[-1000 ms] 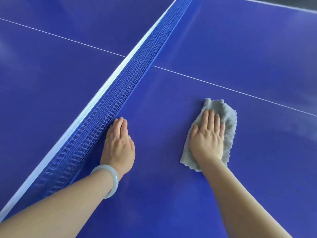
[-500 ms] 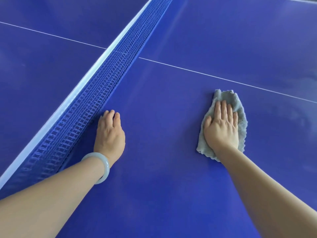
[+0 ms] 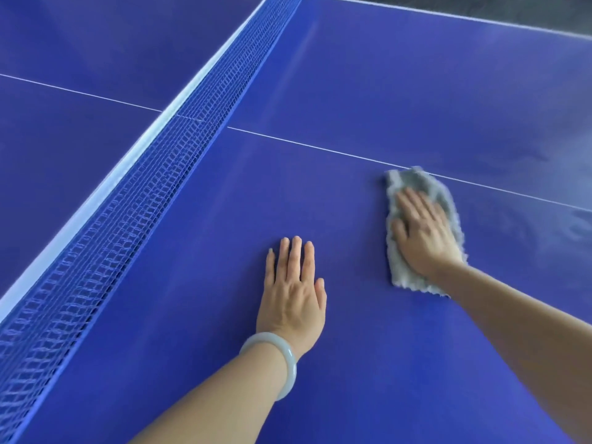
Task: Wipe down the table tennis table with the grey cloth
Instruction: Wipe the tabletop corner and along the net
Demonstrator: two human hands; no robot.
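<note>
The grey cloth (image 3: 397,267) lies flat on the blue table tennis table (image 3: 368,91), its far edge touching the white centre line (image 3: 320,148). My right hand (image 3: 423,233) presses down on the cloth with straight fingers, slightly blurred. My left hand (image 3: 293,291) rests flat on the bare table to the left of the cloth, fingers straight, with a pale bangle (image 3: 282,357) on the wrist.
The blue net (image 3: 153,200) with its white top band runs diagonally from the lower left to the top middle, well left of my left hand. The table's far white edge (image 3: 448,14) shows at the top right, with dark floor beyond.
My left hand has come away from the net and now rests further right on the table. My right hand has slid the cloth away from the net, up to the centre line.
</note>
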